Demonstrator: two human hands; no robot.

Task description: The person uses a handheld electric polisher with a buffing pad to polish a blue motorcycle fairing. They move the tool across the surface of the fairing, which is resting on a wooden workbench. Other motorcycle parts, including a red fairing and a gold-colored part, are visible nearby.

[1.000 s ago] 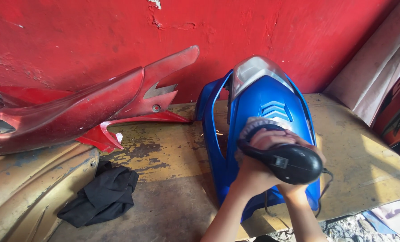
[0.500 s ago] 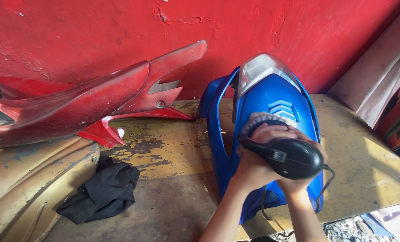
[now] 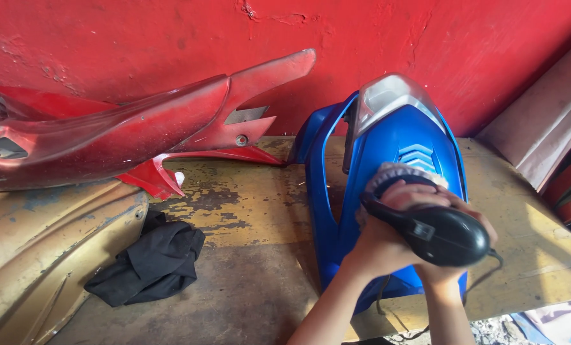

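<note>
A blue motorcycle front cover (image 3: 397,144) with a clear headlight lens (image 3: 388,96) stands tilted on the worn wooden bench (image 3: 247,211). Both hands hold a black electric polisher (image 3: 439,233) whose fluffy pad (image 3: 394,174) presses on the blue cover's face. My left hand (image 3: 378,246) grips the polisher's front handle from the left side. My right hand (image 3: 468,217) wraps the rounded body, mostly hidden behind it. A cord runs from the polisher's rear down to the right.
A long red motorcycle side panel (image 3: 119,134) leans against the red wall (image 3: 170,38) at the left. A crumpled black cloth (image 3: 151,262) lies on the bench beside a yellowish panel (image 3: 36,255). Boards (image 3: 541,134) lean at the right.
The polisher and both hands have shifted slightly along the blue cover; the view has drifted a little. The red panel and the cloth stay where they were.
</note>
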